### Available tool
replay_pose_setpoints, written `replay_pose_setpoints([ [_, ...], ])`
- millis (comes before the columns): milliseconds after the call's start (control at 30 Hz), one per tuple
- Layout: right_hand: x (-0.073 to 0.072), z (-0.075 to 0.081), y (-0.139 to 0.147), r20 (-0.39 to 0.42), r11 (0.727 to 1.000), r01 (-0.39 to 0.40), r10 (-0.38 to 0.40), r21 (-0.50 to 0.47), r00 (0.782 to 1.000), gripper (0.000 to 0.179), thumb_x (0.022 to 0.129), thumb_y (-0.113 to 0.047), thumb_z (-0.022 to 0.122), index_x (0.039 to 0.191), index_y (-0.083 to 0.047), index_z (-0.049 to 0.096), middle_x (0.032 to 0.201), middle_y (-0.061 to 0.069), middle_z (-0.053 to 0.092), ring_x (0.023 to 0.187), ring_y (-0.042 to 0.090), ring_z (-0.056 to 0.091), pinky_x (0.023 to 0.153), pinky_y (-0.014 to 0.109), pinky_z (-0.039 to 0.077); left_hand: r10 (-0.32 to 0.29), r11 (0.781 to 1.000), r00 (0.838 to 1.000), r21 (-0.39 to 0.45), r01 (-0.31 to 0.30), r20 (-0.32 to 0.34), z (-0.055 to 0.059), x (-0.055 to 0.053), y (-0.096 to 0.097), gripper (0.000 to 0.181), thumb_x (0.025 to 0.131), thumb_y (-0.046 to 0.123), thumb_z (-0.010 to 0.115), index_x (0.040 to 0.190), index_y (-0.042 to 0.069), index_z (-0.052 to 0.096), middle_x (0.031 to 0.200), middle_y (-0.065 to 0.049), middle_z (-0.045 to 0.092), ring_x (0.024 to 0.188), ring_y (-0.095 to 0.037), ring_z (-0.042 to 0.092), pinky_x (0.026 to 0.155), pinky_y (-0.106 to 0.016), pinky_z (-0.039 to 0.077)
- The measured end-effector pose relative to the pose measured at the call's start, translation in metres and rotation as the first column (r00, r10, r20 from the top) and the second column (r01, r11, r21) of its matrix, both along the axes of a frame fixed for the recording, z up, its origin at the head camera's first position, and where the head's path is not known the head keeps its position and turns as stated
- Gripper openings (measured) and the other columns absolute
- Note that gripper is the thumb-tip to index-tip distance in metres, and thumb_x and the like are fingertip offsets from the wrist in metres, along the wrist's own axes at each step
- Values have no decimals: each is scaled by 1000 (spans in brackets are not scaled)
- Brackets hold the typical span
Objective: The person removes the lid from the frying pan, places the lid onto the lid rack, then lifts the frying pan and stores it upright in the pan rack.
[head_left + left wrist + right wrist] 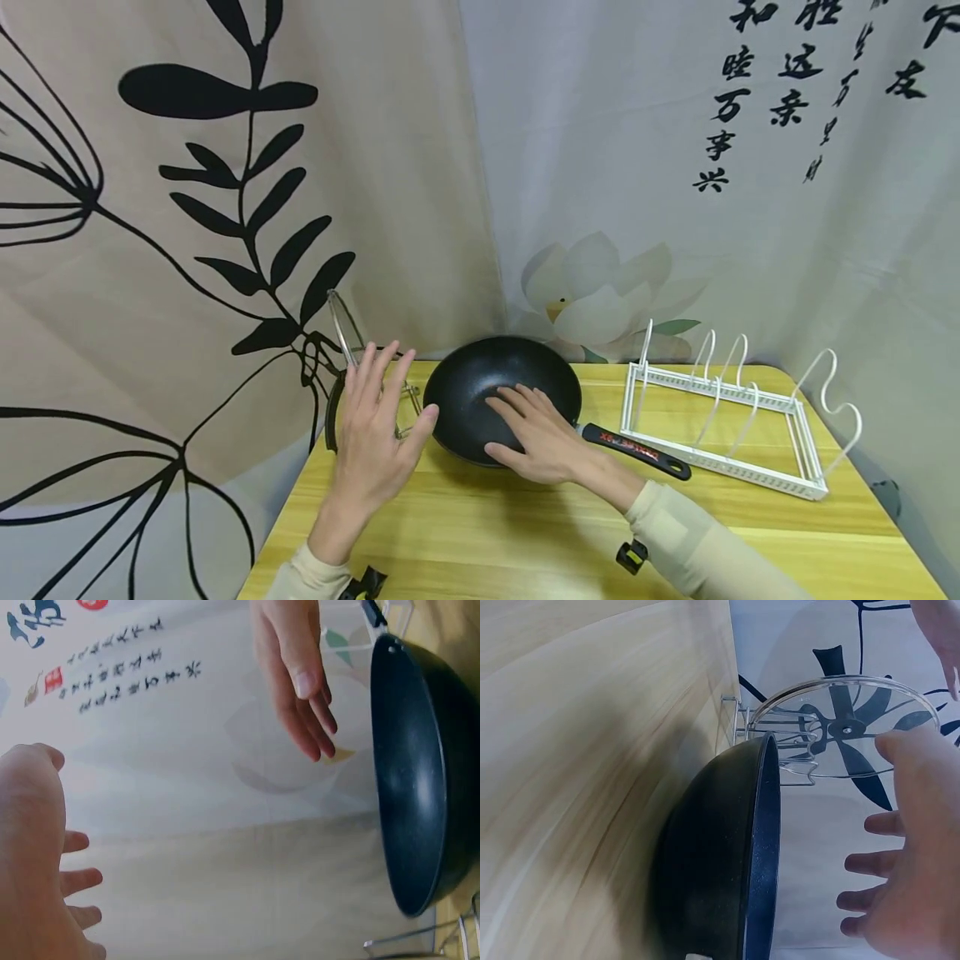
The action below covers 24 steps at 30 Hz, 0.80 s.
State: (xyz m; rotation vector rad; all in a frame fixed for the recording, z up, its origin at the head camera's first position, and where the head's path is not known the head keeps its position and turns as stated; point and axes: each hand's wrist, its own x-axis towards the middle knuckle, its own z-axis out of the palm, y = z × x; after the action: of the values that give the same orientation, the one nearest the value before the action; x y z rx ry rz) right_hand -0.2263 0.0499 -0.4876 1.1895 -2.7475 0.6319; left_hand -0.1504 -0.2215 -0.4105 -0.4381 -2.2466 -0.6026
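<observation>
A black wok (468, 379) sits on the wooden table, its black handle (637, 452) pointing right. Over the wok is my right hand (542, 442), fingers spread and holding nothing; the right wrist view shows it apart from the rim. My left hand (378, 442) is raised to the left of the wok, fingers extended, with nothing in it. Behind that hand, a clear glass lid (821, 709) with a metal rim stands upright in a wire rack (787, 739). In the head view, the left hand hides part of the lid and rack.
A white rack (738, 469) with several upright curved dividers stands on the table's right side. A dark curved edge (332, 412) shows left of my left hand. A printed curtain (405, 167) hangs behind the wooden table (480, 542).
</observation>
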Motion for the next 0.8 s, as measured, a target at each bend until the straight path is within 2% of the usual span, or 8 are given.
replay_pose_setpoints([
  [267,6,-3,15,1,999,32,-32,-8,999,74,115,-58,57,173,-13,45,180,20,42,171,50,33,140,71,25,-66,998,997,-4,66,27,-7,2,16,68,107,45,63,168,14,54,178,-15,47,173,-45,32,142,-69,18],
  [567,8,-5,28,5,997,71,-71,-43,997,72,114,-54,60,171,-11,48,178,22,44,170,51,34,139,72,25,-105,994,990,-17,107,98,-19,3,28,71,108,46,65,172,20,49,180,-12,45,174,-42,30,142,-69,21],
  [800,10,-7,41,1,994,105,-105,-35,994,73,114,-54,61,170,-10,49,178,21,45,170,51,34,140,71,25,-112,993,984,-26,117,139,-29,1,36,73,106,45,69,172,22,48,180,-12,45,173,-44,32,137,-75,26],
])
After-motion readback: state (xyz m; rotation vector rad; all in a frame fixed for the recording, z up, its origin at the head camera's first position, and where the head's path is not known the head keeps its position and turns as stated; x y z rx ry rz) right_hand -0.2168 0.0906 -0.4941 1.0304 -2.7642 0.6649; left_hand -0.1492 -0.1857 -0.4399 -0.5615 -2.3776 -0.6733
